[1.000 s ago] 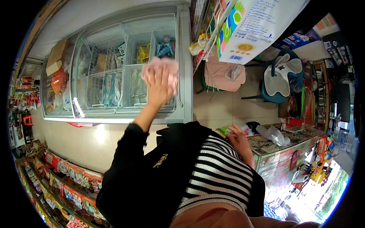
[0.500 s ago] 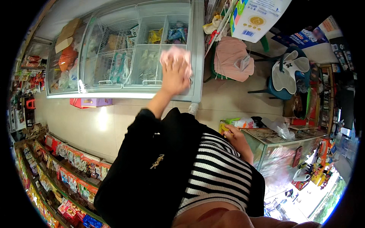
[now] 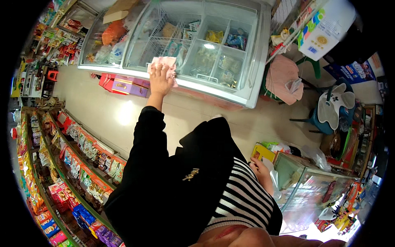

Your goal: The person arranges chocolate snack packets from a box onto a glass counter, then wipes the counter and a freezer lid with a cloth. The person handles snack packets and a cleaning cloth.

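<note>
My left hand [image 3: 161,81] presses a crumpled pink cloth [image 3: 166,64] against the front edge of a glass-topped chest freezer [image 3: 247,92]. The fingers spread over the cloth, which drapes partly past the freezer's rim. Under the glass, wire baskets and white dividers hold several bagged goods, among them a yellow packet [image 3: 214,36] and blue packets [image 3: 236,39]. My right hand [image 3: 261,173] hangs at my side by a glass counter, its fingers loosely bent and holding nothing visible. Close to its fingertips stands a yellow box [image 3: 263,152].
Shelves of packaged snacks [image 3: 84,164] curve along the left. Below the freezer's front sit a purple box [image 3: 131,85] and a red one [image 3: 106,82]. To the right are a stool with a pink cushion [image 3: 284,80], a blue chair [image 3: 325,115] and the glass counter [image 3: 294,177].
My left hand has slid the pink cloth leftward along the freezer, from its right end to nearer the middle of its front edge. The view has shifted; my right hand stays by the counter.
</note>
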Motion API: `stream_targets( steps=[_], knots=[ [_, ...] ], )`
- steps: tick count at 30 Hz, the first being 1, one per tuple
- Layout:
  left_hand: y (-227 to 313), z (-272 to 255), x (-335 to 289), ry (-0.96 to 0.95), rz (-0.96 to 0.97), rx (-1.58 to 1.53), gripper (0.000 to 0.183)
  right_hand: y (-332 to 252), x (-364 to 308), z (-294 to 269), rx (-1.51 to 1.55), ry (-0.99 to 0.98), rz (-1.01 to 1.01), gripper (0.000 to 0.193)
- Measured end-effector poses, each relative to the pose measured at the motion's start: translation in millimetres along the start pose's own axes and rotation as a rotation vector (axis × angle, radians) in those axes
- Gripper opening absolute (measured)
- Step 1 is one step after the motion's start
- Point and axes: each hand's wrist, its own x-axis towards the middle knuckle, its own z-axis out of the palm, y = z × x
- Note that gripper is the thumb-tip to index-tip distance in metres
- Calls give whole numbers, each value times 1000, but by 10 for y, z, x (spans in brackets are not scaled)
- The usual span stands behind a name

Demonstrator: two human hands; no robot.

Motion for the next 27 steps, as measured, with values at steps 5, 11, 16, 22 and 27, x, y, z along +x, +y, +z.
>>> stream_targets(
  steps=[5, 11, 16, 22, 27],
  knots=[
    [-511, -22, 410, -120, -479, 76, 70, -150, -14, 113, -27, 116, 48, 43],
    [-1125, 89, 738, -76, -609, 92, 74, -704, 535, 342, -81, 106, 74, 44],
    [-1652, 222, 909, 85, -469, 20, 71, -1256, 1437, 622, -118, 32, -74, 43],
    [-1434, 272, 1556, 177, -292, 2, 74, -2110, 2156, 950, -48, -37, -24, 44],
    [-1503, 443, 3099, 346, 229, -119, 70, -2407, 2320, 1129, 6, 47, -19, 45]
  ],
)
